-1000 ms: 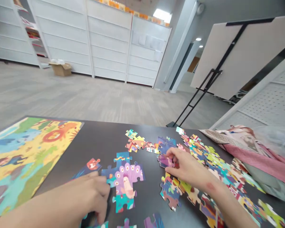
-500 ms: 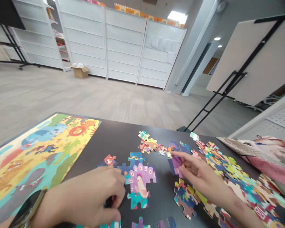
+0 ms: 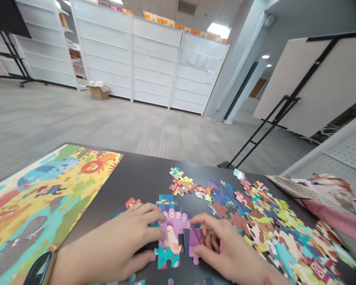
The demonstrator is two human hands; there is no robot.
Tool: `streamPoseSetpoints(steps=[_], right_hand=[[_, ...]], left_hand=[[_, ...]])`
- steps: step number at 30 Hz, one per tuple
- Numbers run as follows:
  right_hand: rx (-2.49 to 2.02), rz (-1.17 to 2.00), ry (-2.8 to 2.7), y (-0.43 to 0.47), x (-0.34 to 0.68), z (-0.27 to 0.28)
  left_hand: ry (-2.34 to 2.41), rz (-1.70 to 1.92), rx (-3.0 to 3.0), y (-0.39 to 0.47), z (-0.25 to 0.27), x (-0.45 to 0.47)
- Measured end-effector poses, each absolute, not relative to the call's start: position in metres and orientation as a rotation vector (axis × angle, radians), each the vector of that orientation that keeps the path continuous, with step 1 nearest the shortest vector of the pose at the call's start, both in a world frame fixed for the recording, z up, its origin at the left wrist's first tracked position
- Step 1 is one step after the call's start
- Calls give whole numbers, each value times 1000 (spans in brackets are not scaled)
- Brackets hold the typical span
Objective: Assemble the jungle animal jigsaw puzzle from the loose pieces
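On the dark table (image 3: 142, 174) lies a small joined cluster of puzzle pieces with a purple peacock (image 3: 172, 233). My left hand (image 3: 121, 245) presses flat on the cluster's left side, fingertips on its edge. My right hand (image 3: 222, 249) pinches a purple puzzle piece (image 3: 192, 241) and holds it against the cluster's right edge. A heap of loose colourful pieces (image 3: 267, 217) spreads to the right of my right hand.
A large colourful picture sheet (image 3: 44, 198) lies at the table's left. A patterned pink bag (image 3: 323, 198) sits at the right edge. A few loose pieces (image 3: 184, 184) lie farther back. Beyond the table are grey floor, white shelving, a cardboard box (image 3: 98, 91) and a board stand (image 3: 273, 114).
My right hand picked a purple piece from the heap and carried it left to the peacock cluster. My left hand shifted up onto the cluster's left side.
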State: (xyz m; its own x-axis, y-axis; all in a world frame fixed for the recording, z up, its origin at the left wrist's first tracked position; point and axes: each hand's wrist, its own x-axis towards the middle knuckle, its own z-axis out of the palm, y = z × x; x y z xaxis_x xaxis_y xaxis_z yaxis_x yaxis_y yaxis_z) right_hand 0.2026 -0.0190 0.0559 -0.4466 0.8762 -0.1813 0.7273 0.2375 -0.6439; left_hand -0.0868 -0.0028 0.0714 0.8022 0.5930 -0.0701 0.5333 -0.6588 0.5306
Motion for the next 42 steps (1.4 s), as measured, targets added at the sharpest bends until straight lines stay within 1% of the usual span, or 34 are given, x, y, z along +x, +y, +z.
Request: streamPoseSetpoints(steps=[5,10,12,15,17,22,25,28,32,34,38,42], right_hand=[[-1454,981,-2315,-19,206,57],[-1159,940,-2308,-17,211,66],[-1173,1020,-2250,-17,211,65],[-1255,1303,-2054,-18,210,58],[-1249,1398,-1973,-18,209,55],[-1231,1270,-2136,-14,211,63],[-1117,1240,-2217,-14,212,70],[-1089,1181,-2277,-18,211,73],[-1215,1070,-2281,-20,206,67],[-1273,1128,-2155,-19,204,62],[-1246,1307,-1919,-16,205,52],[-1290,1458,-1863,-16,208,47]], left_hand=[[840,107,2451,-4,73,-87],[810,185,2511,-2,71,-88],[800,242,2528,-2,69,-88],[785,314,2522,-2,67,-89],[775,339,2513,-3,67,-89],[792,289,2496,-2,70,-87],[825,216,2477,-2,70,-87],[794,294,2490,-3,69,-88],[783,336,2505,-3,69,-89],[797,289,2498,-3,70,-88],[813,184,2477,-4,73,-87],[810,230,2481,-4,72,-88]])
